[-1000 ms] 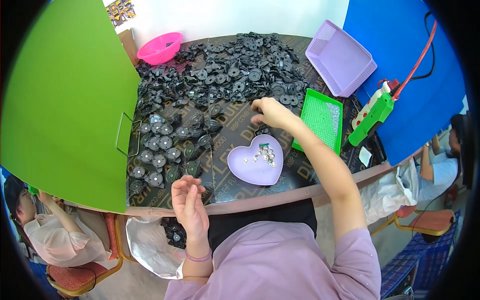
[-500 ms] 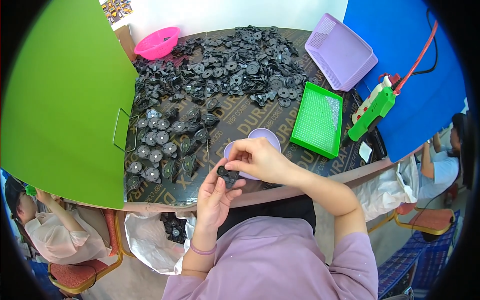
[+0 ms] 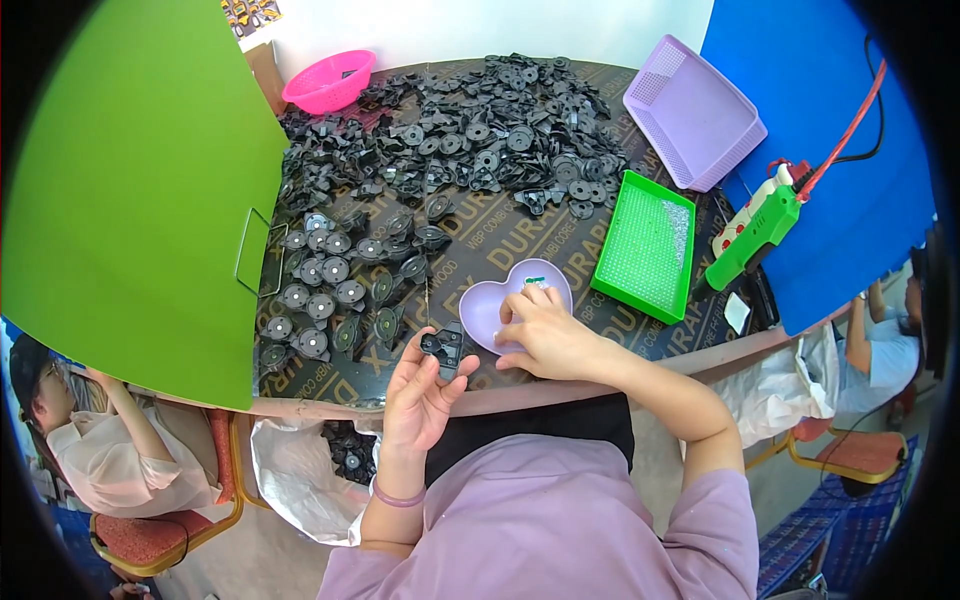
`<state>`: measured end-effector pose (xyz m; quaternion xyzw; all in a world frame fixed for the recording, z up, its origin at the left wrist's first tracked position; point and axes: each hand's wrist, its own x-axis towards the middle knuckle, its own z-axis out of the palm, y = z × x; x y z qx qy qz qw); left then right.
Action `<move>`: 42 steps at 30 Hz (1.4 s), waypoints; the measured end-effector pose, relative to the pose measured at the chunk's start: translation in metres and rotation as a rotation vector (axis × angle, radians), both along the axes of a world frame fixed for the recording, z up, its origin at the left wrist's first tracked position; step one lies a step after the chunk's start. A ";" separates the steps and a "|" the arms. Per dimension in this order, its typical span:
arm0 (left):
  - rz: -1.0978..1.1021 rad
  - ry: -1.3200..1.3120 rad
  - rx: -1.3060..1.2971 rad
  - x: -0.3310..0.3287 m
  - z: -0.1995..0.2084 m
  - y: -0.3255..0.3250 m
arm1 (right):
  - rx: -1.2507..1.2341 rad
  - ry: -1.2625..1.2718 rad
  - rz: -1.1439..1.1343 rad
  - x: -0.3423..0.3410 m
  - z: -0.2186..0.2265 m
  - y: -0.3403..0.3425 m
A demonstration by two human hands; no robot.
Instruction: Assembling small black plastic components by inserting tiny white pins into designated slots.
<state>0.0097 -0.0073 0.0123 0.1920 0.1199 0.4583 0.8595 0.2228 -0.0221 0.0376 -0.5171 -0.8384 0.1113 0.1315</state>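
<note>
A black plastic part with a round recess [image 3: 441,346] rests in my left hand [image 3: 417,393], held by the fingers and thumb above the table's front edge. My right hand [image 3: 548,335] reaches into a purple heart-shaped bowl [image 3: 480,309], its fingers bent downward and the thumb apart from them. The fingertips are partly hidden, and I can make out nothing held in them. Something small, green and white [image 3: 536,282] lies in the bowl behind the knuckles. To the left, several black parts with round light-centred discs [image 3: 335,269] stand grouped on the table.
A large heap of black parts [image 3: 480,140] covers the back, beside a pink basket [image 3: 330,82]. At right are a green tray [image 3: 612,285] with small clear pieces, a purple basket [image 3: 745,130] and a green-handled tool [image 3: 755,240]. A green panel [image 3: 140,200] and a blue panel [image 3: 830,190] flank the table.
My right hand has left the black part and moved right and down to the purple bowl. My left hand still holds the part, slightly further left. The view has shifted a little.
</note>
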 end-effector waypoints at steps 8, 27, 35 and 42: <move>0.005 0.032 0.019 -0.002 0.002 0.002 | 0.084 0.051 -0.049 -0.002 -0.008 -0.009; -0.106 0.028 0.079 0.021 -0.004 -0.012 | 0.838 0.207 0.145 -0.025 0.023 -0.019; -0.136 0.011 0.089 0.020 -0.004 -0.011 | 0.550 0.400 0.114 -0.019 0.036 -0.018; -0.107 -0.005 0.074 0.020 -0.009 -0.012 | 0.190 -0.195 -0.593 0.097 0.031 0.082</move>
